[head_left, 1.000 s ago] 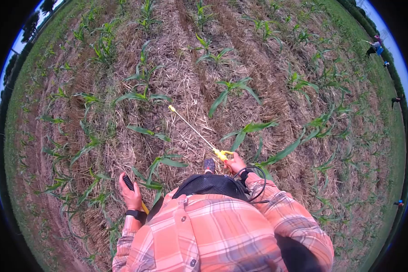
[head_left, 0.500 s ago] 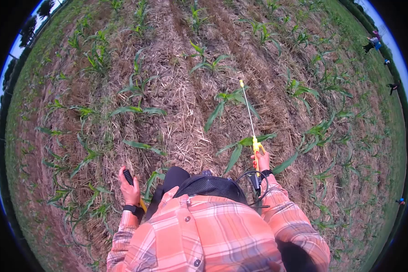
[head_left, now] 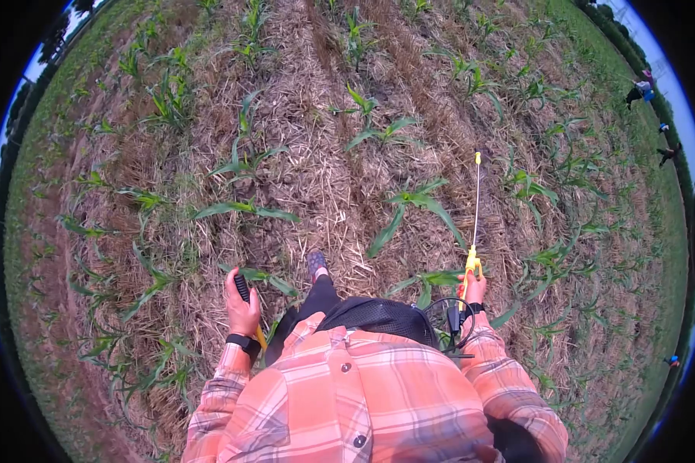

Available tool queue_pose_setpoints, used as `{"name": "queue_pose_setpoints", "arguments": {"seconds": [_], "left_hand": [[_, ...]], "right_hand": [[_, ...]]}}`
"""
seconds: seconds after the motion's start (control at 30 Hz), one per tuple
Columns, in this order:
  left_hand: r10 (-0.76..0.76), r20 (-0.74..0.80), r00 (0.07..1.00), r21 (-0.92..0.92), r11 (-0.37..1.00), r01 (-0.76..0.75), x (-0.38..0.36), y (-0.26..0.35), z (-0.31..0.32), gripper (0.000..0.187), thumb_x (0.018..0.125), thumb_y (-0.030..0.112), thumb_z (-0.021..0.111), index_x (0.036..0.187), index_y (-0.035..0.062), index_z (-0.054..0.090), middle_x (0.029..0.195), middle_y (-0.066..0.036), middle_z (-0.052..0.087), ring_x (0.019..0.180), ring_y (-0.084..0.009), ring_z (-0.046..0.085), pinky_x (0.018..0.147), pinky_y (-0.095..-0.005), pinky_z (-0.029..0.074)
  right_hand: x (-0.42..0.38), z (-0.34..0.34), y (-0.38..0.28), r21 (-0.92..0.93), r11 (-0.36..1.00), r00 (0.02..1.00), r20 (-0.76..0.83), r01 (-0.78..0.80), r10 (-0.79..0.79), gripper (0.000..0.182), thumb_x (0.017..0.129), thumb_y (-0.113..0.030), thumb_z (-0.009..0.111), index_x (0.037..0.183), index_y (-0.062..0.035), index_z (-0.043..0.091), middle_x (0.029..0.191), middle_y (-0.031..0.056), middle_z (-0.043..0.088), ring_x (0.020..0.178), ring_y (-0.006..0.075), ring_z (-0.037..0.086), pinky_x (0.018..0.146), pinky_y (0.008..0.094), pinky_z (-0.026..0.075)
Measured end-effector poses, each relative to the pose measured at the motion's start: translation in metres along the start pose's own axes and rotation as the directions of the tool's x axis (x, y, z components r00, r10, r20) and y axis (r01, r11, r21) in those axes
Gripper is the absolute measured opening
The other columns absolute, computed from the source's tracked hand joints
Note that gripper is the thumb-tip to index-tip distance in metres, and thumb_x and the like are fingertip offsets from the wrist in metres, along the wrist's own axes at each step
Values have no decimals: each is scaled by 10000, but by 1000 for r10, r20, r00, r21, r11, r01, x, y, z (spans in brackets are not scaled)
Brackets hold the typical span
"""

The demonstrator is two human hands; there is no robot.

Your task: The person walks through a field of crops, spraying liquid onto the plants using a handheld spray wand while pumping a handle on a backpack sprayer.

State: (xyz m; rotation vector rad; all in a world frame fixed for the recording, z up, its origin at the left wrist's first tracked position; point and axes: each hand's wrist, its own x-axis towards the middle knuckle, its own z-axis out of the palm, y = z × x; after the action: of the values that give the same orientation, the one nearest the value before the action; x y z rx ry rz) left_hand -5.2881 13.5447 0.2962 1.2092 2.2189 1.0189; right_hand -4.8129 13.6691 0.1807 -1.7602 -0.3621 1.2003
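Note:
My right hand (head_left: 475, 288) is closed round the handle of a yellow spray wand (head_left: 476, 201). Its thin metal tube points forward and ends in a yellow nozzle above the straw-covered soil. A dark hose (head_left: 455, 339) curves beside my right wrist. At the left, my left hand (head_left: 243, 309) is wrapped round a black ribbed grip (head_left: 242, 288) on a yellow lever (head_left: 261, 337). Young corn plants (head_left: 421, 199) stand in front of me, one just left of the wand.
More corn rows (head_left: 243, 208) run forward over dry straw (head_left: 332, 170). My shoe (head_left: 316, 262) shows ahead of a black mesh bag (head_left: 382, 318) at my waist. Several people (head_left: 639, 91) are far off at the right edge.
The wand has swung right, away from the corn plant it crossed. Both hands have shifted right in view. My left foot has come into sight in front of my body.

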Motion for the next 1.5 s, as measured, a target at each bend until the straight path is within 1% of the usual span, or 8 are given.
{"name": "queue_pose_setpoints", "arguments": {"seconds": [0.33,0.7,0.8,0.87,1.13,1.2,1.27,1.5], "left_hand": [[63,-75,995,-21,998,-65,109,-19,-27,483,719,39,473,1166,114,306,684,-145,502,546,-298,522,498,-355,401],[29,-123,992,-80,996,-39,182,-25,-42,492,713,31,476,1172,98,309,788,-130,507,581,-250,502,550,-325,402],[-46,-111,993,-135,990,31,194,-33,-39,497,713,36,477,1177,97,311,846,-133,504,621,-261,504,584,-334,407],[148,-216,965,25,989,-146,205,-43,-34,500,709,41,479,1178,96,313,828,-131,505,617,-261,505,582,-341,407],[-29,-259,966,-33,999,21,260,-14,-23,486,713,40,457,1173,103,317,837,-143,503,602,-256,497,580,-340,406],[-37,-235,971,-7,999,37,281,-20,-16,490,711,33,461,1174,93,314,862,-142,495,644,-258,500,605,-336,406],[193,-280,940,137,978,-160,304,8,-9,495,707,26,471,1173,85,315,899,-144,486,669,-265,500,625,-332,403],[72,-198,978,51,997,-63,356,52,18,493,707,22,475,1170,79,315,963,-156,480,718,-284,506,639,-342,402]], "right_hand": [[-18,173,1,-264,955,937,279,-134,208,398,794,-163,479,1102,-108,234,663,114,544,356,117,404,275,231,300],[-40,303,-28,-602,764,766,598,234,236,578,760,-178,557,1185,-12,202,597,42,564,369,90,427,311,229,309],[-40,334,-45,-589,739,641,713,327,285,576,763,-191,557,1187,-27,201,605,47,568,385,98,433,332,240,321],[-31,354,-47,-600,716,596,737,357,319,559,781,-188,543,1200,-79,189,628,45,564,396,77,417,343,214,317],[32,417,-45,-490,742,411,857,458,311,512,766,-172,566,1158,-47,262,618,48,574,419,74,452,364,222,334],[40,425,-71,-527,703,521,814,477,256,501,763,-152,565,1145,-26,266,604,54,574,409,83,454,361,227,339],[68,428,-76,-585,705,571,761,401,307,524,761,-145,564,1150,-7,242,591,53,574,399,93,456,356,230,342],[127,419,-128,-548,824,786,569,144,241,518,777,-145,530,1171,-43,210,605,70,567,348,92,416,289,235,306]]}}
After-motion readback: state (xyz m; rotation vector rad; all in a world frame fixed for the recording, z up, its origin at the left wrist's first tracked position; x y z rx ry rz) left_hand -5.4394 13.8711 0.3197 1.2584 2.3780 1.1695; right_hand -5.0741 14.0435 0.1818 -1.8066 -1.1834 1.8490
